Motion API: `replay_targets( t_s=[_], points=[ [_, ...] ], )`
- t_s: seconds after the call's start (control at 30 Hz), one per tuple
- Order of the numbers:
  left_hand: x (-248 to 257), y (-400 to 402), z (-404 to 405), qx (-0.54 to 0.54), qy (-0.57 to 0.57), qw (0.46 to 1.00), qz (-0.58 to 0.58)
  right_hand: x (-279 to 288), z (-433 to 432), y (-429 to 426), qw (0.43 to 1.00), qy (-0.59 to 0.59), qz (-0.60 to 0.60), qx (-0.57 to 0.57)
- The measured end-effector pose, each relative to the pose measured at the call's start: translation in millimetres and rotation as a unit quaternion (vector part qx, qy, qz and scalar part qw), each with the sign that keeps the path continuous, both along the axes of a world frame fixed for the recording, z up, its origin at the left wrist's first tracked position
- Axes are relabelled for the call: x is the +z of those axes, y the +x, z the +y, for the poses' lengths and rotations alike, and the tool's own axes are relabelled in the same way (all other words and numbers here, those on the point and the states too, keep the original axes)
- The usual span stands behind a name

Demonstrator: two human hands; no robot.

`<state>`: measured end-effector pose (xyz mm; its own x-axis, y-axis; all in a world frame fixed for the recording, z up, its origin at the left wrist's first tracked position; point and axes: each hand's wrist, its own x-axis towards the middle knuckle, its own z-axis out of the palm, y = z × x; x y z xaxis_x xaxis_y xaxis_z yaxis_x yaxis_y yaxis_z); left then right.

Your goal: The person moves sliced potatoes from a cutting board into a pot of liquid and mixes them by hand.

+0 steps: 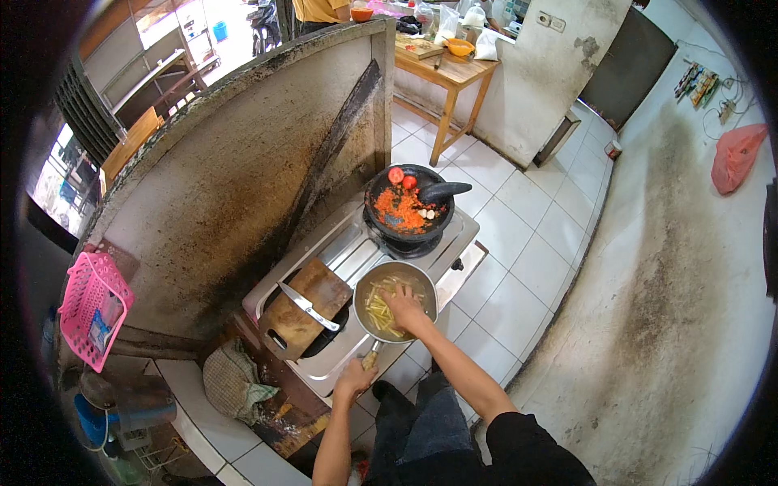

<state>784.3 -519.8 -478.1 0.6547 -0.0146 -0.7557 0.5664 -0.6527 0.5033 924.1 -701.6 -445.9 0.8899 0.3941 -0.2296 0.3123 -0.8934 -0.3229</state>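
My left hand (pixel 356 378) is closed around the handle (pixel 369 361) of a metal saucepan (pixel 433 290). Cut pale-green pieces (pixel 378 308), perhaps green beans, lie in cloudy water in the pan. My right hand (pixel 402 308) reaches down among them with its fingers spread. Left of the pan, a kitchen knife (pixel 309 307) rests on a wooden cutting board (pixel 331 282) laid over one burner of a gas stove (pixel 471 228). Beyond the pan, a stone mortar (pixel 368 209) sits on the other burner, holding ground red paste (pixel 398 206), tomato halves (pixel 396 175), garlic cloves (pixel 430 214) and a pestle (pixel 439 192).
A soot-stained partition (pixel 243 158) borders the stove's left side. A folded cloth (pixel 234 379) lies near the stove, and a pink basket (pixel 115 276) hangs from the partition. A wooden table (pixel 450 76) stands farther back. Beyond the partition is a person in a yellow shirt (pixel 319 9).
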Motion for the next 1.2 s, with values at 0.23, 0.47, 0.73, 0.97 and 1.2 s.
replay_targets(
  t_s=[0.23,0.47,0.73,0.97,1.2],
  points=[
    [-8,-4,3,-0.012,-0.019,0.993,-0.112,-24,5,-16,0.999,0.045,-0.005,-0.006],
    [22,6,-8,-0.003,-0.024,0.999,-0.038,-37,-12,9,0.993,0.113,0.006,0.035],
    [32,5,-4,-0.008,-0.017,1.000,-0.023,18,-33,7,0.998,-0.005,0.027,0.057],
    [18,4,0,-0.012,-0.026,0.999,-0.045,-21,-18,-16,0.996,0.072,0.028,-0.044],
    [31,4,-2,-0.008,-0.018,1.000,-0.020,5,-5,-9,0.983,0.178,0.004,-0.056]
  ],
)
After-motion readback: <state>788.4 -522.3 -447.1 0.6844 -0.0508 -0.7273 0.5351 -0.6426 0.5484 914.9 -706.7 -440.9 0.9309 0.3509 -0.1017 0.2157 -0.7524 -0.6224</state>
